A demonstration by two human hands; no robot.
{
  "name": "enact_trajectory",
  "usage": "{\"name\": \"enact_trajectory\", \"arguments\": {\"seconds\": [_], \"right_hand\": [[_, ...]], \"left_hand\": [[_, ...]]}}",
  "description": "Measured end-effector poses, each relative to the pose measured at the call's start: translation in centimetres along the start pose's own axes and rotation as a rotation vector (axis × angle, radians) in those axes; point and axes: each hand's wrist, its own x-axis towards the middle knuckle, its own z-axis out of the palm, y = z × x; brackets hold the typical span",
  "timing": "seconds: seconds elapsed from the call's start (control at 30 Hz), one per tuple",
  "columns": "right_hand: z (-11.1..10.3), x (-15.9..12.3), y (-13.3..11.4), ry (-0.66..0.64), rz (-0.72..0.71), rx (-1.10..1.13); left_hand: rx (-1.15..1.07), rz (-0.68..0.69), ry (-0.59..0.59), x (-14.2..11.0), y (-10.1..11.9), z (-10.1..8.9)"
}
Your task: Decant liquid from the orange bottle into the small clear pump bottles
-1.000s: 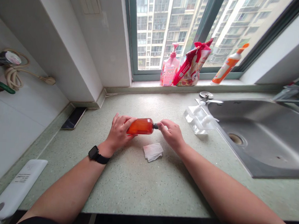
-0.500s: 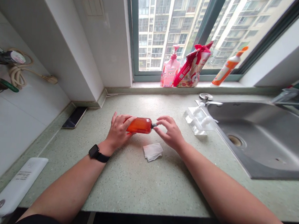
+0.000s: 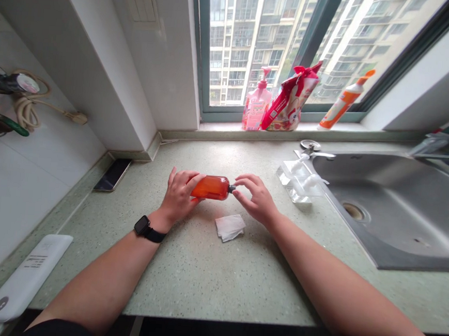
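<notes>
While the left hand [image 3: 178, 195] grips an orange bottle [image 3: 212, 188], the right hand [image 3: 256, 199] waits.
The bottle lies sideways over the tabletop [image 3: 200, 275], its black cap [image 3: 231, 189] pointing right, just beside the open right fingers [image 3: 245, 178].

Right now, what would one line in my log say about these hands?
left hand: holding orange bottle | right hand: open, beside black cap | nearby: white tissue

the left hand [image 3: 179, 195] is gripping with its fingers curled over, the right hand [image 3: 256, 200] is hanging half-open with fingers spread, and the left forearm [image 3: 100, 267] and right forearm [image 3: 328, 279] are angling inward.
</notes>
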Motion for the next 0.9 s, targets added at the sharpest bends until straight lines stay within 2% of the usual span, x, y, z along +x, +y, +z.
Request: {"name": "enact_trajectory", "arguments": {"seconds": [0.17, 0.4, 0.6, 0.9], "right_hand": [[0.4, -0.1, 0.0, 0.026, -0.147, 0.029], [0.7, -0.2, 0.2, 0.062, -0.096, -0.064], [0.6, -0.1, 0.0, 0.047, -0.172, -0.007], [0.2, -0.1, -0.9, 0.022, -0.217, -0.155]], "left_hand": [[-0.004, -0.012, -0.003, 0.1, 0.2, -0.2], [-0.02, -0.014, -0.008, 0.1, 0.2, -0.1], [-0.017, -0.021, -0.009, 0.1, 0.2, -0.2], [-0.031, -0.015, -0.031, 0.2, 0.3, -0.3]]}}
